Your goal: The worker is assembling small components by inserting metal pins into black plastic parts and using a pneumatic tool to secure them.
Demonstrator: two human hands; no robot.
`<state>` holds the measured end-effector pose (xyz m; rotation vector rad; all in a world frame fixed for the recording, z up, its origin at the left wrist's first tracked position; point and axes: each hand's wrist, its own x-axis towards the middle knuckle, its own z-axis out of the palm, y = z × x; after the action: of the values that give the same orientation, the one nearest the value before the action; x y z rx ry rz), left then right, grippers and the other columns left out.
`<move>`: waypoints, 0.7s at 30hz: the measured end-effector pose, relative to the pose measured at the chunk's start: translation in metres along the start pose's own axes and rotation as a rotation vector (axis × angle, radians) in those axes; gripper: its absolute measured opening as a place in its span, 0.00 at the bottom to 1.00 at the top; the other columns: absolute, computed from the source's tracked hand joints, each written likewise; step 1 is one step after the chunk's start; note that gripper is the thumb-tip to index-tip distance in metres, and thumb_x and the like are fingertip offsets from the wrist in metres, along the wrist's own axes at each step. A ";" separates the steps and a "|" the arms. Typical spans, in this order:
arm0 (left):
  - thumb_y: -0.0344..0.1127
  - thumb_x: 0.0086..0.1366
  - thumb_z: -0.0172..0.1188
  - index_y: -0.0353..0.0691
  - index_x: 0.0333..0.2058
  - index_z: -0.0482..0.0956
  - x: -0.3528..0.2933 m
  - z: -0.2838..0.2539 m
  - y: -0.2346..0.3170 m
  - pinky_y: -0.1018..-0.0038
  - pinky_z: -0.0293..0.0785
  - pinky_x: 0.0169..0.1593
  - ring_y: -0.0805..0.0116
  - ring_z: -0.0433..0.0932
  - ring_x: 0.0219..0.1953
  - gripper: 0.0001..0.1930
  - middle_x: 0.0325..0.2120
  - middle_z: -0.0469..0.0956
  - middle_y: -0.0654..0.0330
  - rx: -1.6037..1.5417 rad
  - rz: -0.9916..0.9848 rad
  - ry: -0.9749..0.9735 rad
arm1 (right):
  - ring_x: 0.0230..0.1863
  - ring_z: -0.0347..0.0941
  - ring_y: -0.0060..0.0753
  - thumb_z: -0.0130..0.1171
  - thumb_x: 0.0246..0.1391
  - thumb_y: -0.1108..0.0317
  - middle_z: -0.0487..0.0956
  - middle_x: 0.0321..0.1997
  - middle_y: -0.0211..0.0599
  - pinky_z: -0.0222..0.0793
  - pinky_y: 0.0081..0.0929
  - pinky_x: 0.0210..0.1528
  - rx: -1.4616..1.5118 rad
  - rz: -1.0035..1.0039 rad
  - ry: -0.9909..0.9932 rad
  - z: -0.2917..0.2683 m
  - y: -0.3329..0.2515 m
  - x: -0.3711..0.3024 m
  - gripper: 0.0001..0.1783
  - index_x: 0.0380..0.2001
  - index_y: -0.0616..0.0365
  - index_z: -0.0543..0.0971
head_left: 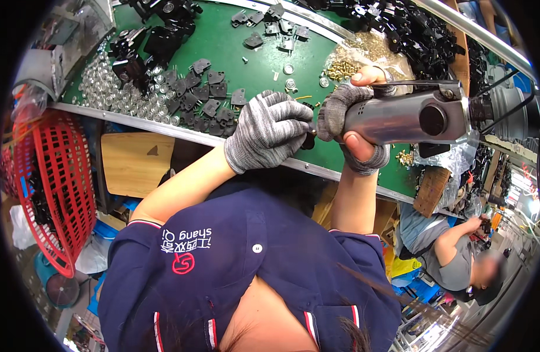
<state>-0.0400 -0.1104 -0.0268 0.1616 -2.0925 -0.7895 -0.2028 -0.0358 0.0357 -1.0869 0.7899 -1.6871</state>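
Observation:
My left hand [267, 132], in a grey knitted glove, is closed around a small black part [308, 141] that is mostly hidden by the fingers. My right hand [355, 114], in a grey glove with bare fingertips, grips a silver power screwdriver [393, 120] lying sideways. The screwdriver's front end points left toward the black part; whether they touch cannot be made out. Both hands are above the near edge of a green tabletop [217, 38]. Just beyond the left hand lie several flat black plastic pieces [214, 91].
Shiny metal rollers [123, 100] are heaped at left beside black assemblies [170, 29]. Small brass-coloured screws [340, 70] lie on clear plastic, with black parts [422, 29] piled behind. A red basket [64, 193] stands lower left. A co-worker [452, 252] sits at lower right.

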 end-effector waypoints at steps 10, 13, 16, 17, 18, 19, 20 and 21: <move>0.31 0.47 0.68 0.46 0.29 0.82 -0.001 0.001 -0.001 0.63 0.72 0.35 0.58 0.79 0.31 0.08 0.34 0.81 0.64 0.013 -0.009 0.019 | 0.23 0.69 0.27 0.71 0.43 0.65 0.72 0.23 0.35 0.69 0.23 0.28 0.037 0.010 0.058 0.004 -0.002 0.002 0.40 0.56 0.63 0.60; 0.32 0.47 0.68 0.45 0.28 0.82 -0.001 0.001 -0.001 0.63 0.72 0.34 0.58 0.79 0.31 0.07 0.34 0.81 0.63 -0.003 -0.009 0.031 | 0.19 0.66 0.30 0.69 0.44 0.66 0.69 0.20 0.36 0.68 0.28 0.23 0.030 0.021 0.110 0.005 -0.004 0.004 0.39 0.56 0.60 0.58; 0.32 0.48 0.68 0.45 0.28 0.82 -0.001 0.001 -0.002 0.63 0.73 0.34 0.58 0.79 0.31 0.07 0.34 0.81 0.63 -0.011 -0.007 0.030 | 0.18 0.66 0.30 0.69 0.44 0.66 0.68 0.20 0.36 0.68 0.29 0.22 0.056 -0.014 0.125 0.007 -0.004 0.006 0.40 0.56 0.60 0.58; 0.31 0.48 0.68 0.45 0.28 0.82 -0.001 0.001 -0.002 0.63 0.73 0.35 0.58 0.79 0.31 0.07 0.34 0.81 0.63 -0.011 -0.005 0.024 | 0.18 0.66 0.30 0.69 0.44 0.66 0.68 0.20 0.36 0.68 0.29 0.22 0.056 -0.015 0.125 0.007 -0.004 0.005 0.40 0.56 0.60 0.58; 0.31 0.48 0.68 0.45 0.28 0.82 -0.001 0.001 -0.002 0.63 0.73 0.35 0.58 0.79 0.31 0.07 0.34 0.81 0.63 -0.012 -0.003 0.018 | 0.21 0.67 0.29 0.70 0.44 0.66 0.70 0.22 0.35 0.69 0.27 0.24 0.078 -0.005 0.108 0.006 -0.004 0.004 0.40 0.56 0.60 0.58; 0.31 0.48 0.68 0.45 0.28 0.82 -0.001 0.002 -0.002 0.63 0.73 0.35 0.58 0.79 0.31 0.07 0.34 0.81 0.63 -0.012 -0.003 0.018 | 0.23 0.69 0.28 0.71 0.43 0.65 0.71 0.24 0.35 0.70 0.25 0.27 0.100 0.004 0.092 0.005 -0.004 0.003 0.41 0.56 0.61 0.59; 0.31 0.47 0.68 0.45 0.28 0.82 -0.001 0.002 -0.002 0.63 0.73 0.35 0.58 0.79 0.32 0.07 0.34 0.81 0.63 -0.012 -0.002 0.022 | 0.25 0.70 0.27 0.72 0.43 0.65 0.72 0.26 0.35 0.71 0.24 0.29 0.121 0.013 0.077 0.005 -0.004 0.002 0.41 0.56 0.61 0.60; 0.31 0.47 0.68 0.45 0.28 0.82 -0.001 0.002 -0.002 0.63 0.73 0.35 0.58 0.79 0.32 0.07 0.34 0.81 0.63 -0.012 -0.001 0.027 | 0.25 0.70 0.27 0.72 0.43 0.65 0.72 0.26 0.35 0.71 0.24 0.29 0.121 0.013 0.078 0.005 -0.004 0.001 0.41 0.56 0.61 0.60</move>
<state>-0.0408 -0.1103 -0.0293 0.1656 -2.0622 -0.7967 -0.2000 -0.0360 0.0412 -0.9359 0.7328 -1.7522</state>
